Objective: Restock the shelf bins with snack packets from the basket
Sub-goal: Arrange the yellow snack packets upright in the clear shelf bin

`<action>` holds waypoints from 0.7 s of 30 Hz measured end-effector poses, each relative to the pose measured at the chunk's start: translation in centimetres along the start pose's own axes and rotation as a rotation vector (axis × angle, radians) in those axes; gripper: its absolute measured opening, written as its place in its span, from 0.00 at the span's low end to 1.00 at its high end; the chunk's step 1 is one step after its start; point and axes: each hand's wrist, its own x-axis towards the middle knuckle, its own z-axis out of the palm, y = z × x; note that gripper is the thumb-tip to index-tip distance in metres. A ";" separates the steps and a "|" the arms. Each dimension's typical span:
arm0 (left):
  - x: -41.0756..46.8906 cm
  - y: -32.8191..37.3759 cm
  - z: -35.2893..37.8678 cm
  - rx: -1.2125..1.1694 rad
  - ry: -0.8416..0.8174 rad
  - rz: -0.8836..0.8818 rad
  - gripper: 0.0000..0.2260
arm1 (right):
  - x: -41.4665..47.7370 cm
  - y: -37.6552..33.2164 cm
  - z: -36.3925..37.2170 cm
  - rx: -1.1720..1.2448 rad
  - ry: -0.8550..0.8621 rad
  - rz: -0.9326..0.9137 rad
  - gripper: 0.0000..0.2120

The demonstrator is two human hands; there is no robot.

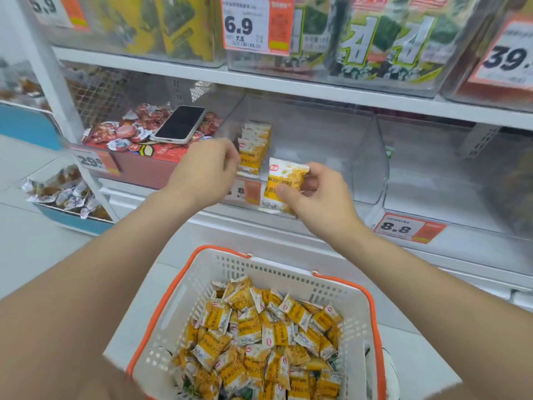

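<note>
A white basket with orange rim [343,293] sits low in front of me, heaped with several yellow-and-white snack packets [268,336]. On the middle shelf stands a clear plastic bin [331,134] with a short upright row of the same packets [253,148] at its left side. My left hand [207,171] reaches to that row, its curled fingers touching the front packet. My right hand [320,194] pinches one yellow packet [284,183] at the bin's front edge, held upright beside the row.
A phone [181,124] lies on red sweets in the box to the left. A second clear bin [450,174] stands to the right, with an 8.8 price tag [403,228] under it. Seaweed packs fill bins on the upper shelf.
</note>
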 end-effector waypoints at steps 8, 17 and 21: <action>1.7 -1.7 0.0 0.264 -0.140 -0.034 0.13 | 7.5 0.0 2.7 -0.276 0.137 -0.173 0.10; 2.9 -3.9 0.4 0.227 -0.183 -0.037 0.14 | 15.7 0.5 8.2 -0.644 -0.010 -0.082 0.05; 3.1 -4.3 0.4 0.212 -0.185 -0.015 0.15 | 16.7 0.6 9.9 -0.780 -0.130 -0.134 0.05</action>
